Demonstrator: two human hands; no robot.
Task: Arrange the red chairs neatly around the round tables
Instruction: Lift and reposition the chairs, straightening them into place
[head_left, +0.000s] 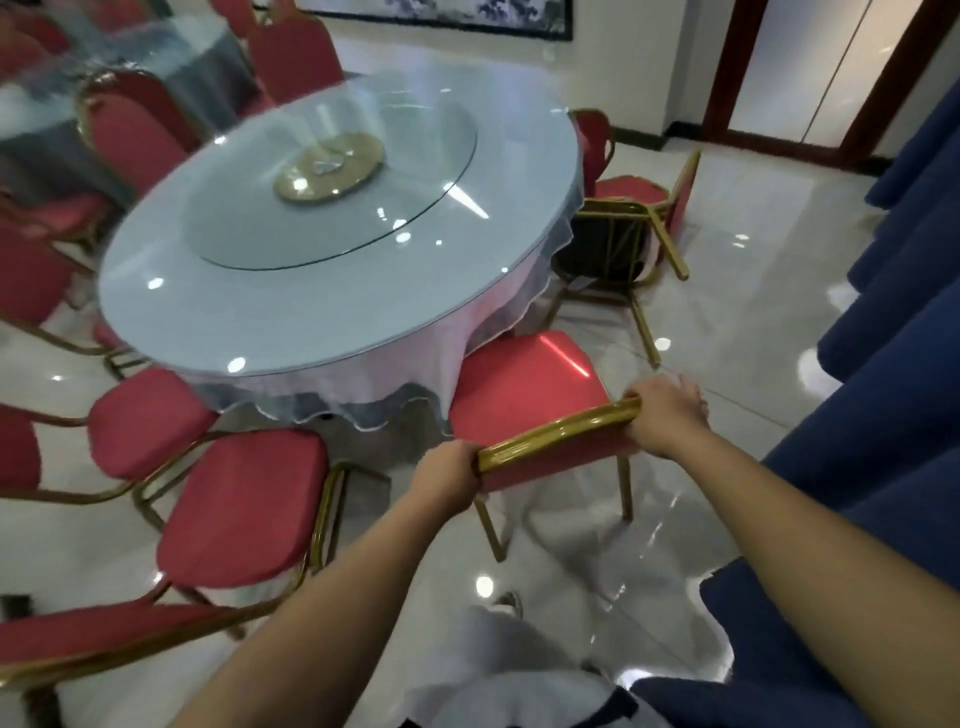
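Observation:
A red chair with a gold frame stands at the near edge of the round table, its seat partly under the hanging cloth. My left hand grips the left end of its gold backrest rail, and my right hand grips the right end. A second red chair stands to the left of it, and a third beyond that. On the table's right side a red chair lies tipped over on the floor. More red chairs ring the far side.
A glass turntable with a gold hub sits on the table. Blue curtains hang along the right. Another covered table stands at the back left. The glossy tiled floor reflects the lights. A dark wooden door frame is at the back right.

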